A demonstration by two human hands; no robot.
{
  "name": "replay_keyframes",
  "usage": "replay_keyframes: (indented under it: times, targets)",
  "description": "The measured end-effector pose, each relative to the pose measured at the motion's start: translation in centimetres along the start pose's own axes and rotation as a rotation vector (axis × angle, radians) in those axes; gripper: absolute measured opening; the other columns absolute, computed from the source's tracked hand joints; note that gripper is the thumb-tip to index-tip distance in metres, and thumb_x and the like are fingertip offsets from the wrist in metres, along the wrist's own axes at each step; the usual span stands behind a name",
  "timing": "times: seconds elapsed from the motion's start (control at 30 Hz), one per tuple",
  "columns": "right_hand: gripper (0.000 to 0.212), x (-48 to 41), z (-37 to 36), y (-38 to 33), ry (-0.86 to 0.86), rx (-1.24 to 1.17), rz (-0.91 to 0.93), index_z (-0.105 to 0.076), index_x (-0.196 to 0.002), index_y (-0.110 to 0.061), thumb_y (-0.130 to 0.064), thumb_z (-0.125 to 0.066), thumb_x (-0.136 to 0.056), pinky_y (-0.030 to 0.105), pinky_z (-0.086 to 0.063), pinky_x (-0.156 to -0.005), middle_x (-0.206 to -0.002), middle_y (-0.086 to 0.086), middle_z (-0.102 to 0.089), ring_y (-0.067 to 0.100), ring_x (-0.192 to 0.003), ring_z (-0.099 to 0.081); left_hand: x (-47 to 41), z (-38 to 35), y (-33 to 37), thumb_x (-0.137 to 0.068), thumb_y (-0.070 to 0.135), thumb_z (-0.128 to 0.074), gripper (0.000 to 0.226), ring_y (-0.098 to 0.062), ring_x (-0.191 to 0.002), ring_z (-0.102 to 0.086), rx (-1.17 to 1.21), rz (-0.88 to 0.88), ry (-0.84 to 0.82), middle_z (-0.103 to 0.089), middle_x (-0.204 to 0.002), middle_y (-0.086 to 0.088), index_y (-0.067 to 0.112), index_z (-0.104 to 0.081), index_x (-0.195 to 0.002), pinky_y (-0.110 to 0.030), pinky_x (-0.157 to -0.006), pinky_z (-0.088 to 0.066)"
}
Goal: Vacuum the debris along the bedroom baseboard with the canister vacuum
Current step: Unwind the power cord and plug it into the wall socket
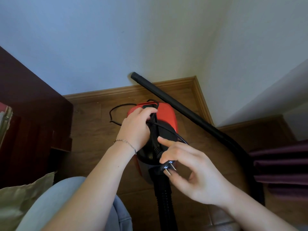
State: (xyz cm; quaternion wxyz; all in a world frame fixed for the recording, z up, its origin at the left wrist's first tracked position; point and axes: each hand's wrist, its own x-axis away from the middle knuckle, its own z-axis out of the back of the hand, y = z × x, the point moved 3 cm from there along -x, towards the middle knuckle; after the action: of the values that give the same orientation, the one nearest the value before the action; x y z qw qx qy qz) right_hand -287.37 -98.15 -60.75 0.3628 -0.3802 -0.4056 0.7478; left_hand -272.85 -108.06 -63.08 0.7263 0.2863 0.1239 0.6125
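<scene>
Vacuum [166,114] on floor by corner baseboard [116,92]. Left hand [135,125] curls round cord [154,130], probably wound on handle [150,106]; right hand [196,177] pinches plug [166,167]. Cord limp, light, tangle-prone; canister likely hefty, lift by handle

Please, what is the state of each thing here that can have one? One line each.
Canister vacuum: standing on the floor.
Cord: partly bundled on the vacuum, gripped by the left hand.
Plug: unplugged, pinched in the right hand.
Wand: leaning against the wall, no nozzle fitted.
</scene>
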Motion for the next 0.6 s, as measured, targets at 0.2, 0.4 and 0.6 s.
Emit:
replay_keyframes:
  times: [0.2, 0.4, 0.6]
  targets:
    - [0.022, 0.1, 1.1, -0.5, -0.036, -0.116, -0.06, -0.058, -0.094, -0.012, 0.006, -0.06, -0.081, 0.037, -0.043, -0.103, -0.096, -0.008, -0.06, 0.014, -0.127, -0.05, 0.2, -0.3, -0.5, -0.082, -0.008, -0.045, 0.051, -0.022, -0.115, -0.044, -0.108, -0.074, -0.06, -0.043, -0.128, -0.001, 0.027, -0.061, -0.117, -0.033, -0.087, -0.044]
    - [0.026, -0.2, 0.7, 0.0, 0.039, 0.034, -0.066, -0.055, -0.096, -0.022, -0.006, -0.066, -0.079, 0.023, -0.046, -0.088, -0.097, -0.012, -0.058, 0.008, -0.109, -0.059, 0.4, 0.5, -1.5, -0.088, 0.016, -0.048, 0.016, -0.024, -0.086, -0.051, -0.227, 0.152, -0.053, -0.057, -0.105, 0.003, 0.021, -0.038, -0.1, -0.037, -0.084, -0.035]
    - [0.028, -0.3, 0.0, 1.0, 0.231, -0.283, -0.29, -0.057, -0.096, -0.03, -0.01, -0.066, -0.079, 0.022, -0.049, -0.085, -0.097, -0.01, -0.063, 0.016, -0.096, -0.067, 0.4, 2.3, -1.6, -0.091, 0.014, -0.05, 0.024, -0.028, -0.089, -0.059, -0.222, 0.164, 0.182, -0.062, -0.104, -0.003, 0.018, -0.049, -0.114, -0.04, -0.088, -0.044]
